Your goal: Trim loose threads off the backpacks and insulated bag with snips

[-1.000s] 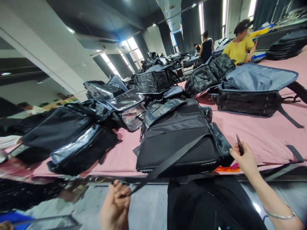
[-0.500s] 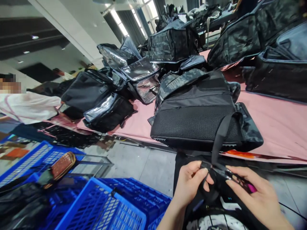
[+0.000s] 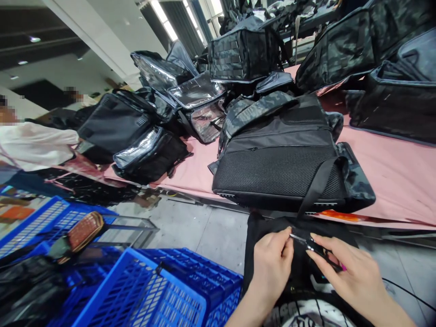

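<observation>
Low in the view, the left hand (image 3: 272,265) is closed in a pinch on the end of a black strap (image 3: 315,184), fingertips meeting right where the snips (image 3: 315,247) come in. The right hand (image 3: 354,272) is curled around the snips, whose metal tip touches the strap end between the two hands; a bit of pink handle shows under the fingers. Whether the blades are parted is too small to tell. The strap end itself is lost against the dark clothing below it.

The strap runs up from the hands over the edge of the pink table (image 3: 391,181) to the backpack (image 3: 282,154), which lies flat on the table just beyond, mesh back panel facing up.

To the left, a blue crate (image 3: 153,290) stands on the floor, cut off by the lower edge.

Further back, more dark bags (image 3: 143,136) crowd the table, some in clear plastic. At far left, a person's white sleeve (image 3: 37,145) shows.
</observation>
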### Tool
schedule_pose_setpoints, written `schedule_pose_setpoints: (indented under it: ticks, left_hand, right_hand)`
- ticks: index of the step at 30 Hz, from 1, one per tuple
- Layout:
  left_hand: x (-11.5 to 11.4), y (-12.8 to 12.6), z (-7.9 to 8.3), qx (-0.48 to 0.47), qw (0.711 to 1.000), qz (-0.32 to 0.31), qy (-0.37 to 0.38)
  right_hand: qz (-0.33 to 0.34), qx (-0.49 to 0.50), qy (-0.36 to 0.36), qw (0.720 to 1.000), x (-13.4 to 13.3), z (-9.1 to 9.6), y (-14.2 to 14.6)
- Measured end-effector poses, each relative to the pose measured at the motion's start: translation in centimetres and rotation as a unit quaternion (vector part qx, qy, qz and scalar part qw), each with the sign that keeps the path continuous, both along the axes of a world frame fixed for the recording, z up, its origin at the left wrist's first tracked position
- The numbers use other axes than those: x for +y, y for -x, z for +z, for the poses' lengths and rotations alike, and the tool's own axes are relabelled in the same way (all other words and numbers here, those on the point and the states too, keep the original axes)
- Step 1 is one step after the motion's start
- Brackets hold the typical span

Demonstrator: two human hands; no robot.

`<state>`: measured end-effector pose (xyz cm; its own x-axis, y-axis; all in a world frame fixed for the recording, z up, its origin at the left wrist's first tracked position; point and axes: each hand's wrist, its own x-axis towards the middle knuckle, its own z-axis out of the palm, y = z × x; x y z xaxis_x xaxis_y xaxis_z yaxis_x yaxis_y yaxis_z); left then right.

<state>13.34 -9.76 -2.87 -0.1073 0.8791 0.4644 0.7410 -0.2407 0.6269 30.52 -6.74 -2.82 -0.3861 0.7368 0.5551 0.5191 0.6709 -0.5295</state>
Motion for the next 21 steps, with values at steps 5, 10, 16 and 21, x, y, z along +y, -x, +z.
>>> schedule_pose_setpoints:
  ticks: [5, 10, 16, 21]
  left_hand:
    - [-0.08, -0.22, -0.57, 0.073, 0.994, 0.027, -0.073]
    - [0.08, -0.32, -0.68, 0.098, 0.989, 0.042, -0.1]
    - [0.22, -0.43, -0.71, 0.094, 0.988, 0.035, -0.116]
    - [0.28, -0.32, -1.09, 0.083, 0.99, 0.025, -0.114]
  right_hand:
    - [0.015, -0.003, -0.008, 1.0, -0.06, 0.44, -0.15]
    - [-0.018, 0.021, 0.043, 0.999, -0.57, 0.27, -0.28]
    - [-0.017, 0.011, 0.051, 0.999, -0.9, 0.37, -0.39]
    - [-0.02, 0.018, 0.045, 0.999, -0.93, 1.04, -0.53]
